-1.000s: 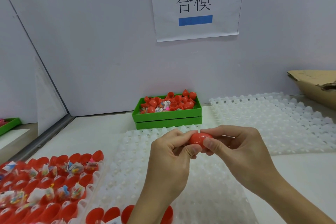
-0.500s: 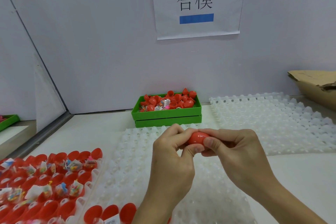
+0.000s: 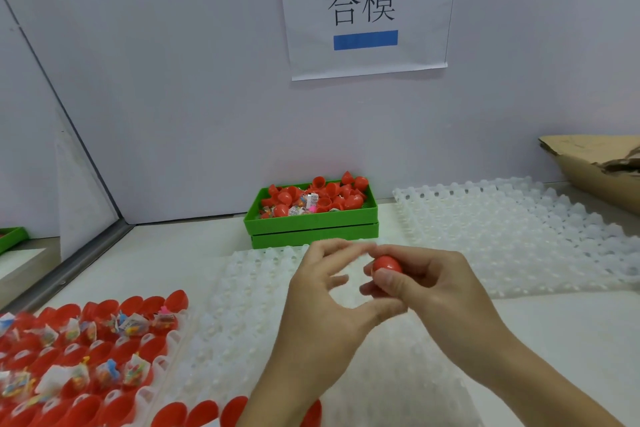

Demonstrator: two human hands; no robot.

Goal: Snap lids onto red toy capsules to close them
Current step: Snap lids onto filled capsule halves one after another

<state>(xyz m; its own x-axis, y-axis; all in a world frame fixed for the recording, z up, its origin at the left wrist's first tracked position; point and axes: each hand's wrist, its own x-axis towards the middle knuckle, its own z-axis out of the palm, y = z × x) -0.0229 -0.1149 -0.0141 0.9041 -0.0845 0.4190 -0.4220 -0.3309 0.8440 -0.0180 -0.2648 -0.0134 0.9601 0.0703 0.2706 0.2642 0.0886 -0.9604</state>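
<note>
Foreground left: open red capsule halves [image 3: 104, 350], several holding wrapped toys, seated in a white tray [image 3: 162, 362]. Centre: right hand [image 3: 426, 291] pinches a closed red capsule [image 3: 387, 266] above an empty white tray [image 3: 242, 305]; left hand [image 3: 325, 298], fingers loosely curled, holds nothing. Beyond: green bin [image 3: 311, 224] of red lids; paper sign [image 3: 367, 7] on the wall.

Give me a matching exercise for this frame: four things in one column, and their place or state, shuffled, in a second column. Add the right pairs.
Things:
1. red capsule
2. green box
3. cardboard box
4. left hand

Places or states:
A. at the far right edge, by the wall
B. held in the right hand
C. against the back wall, heaped with red capsule halves
D. fingers loosely spread, off the capsule

Pairs: 1-B, 2-C, 3-A, 4-D
</note>
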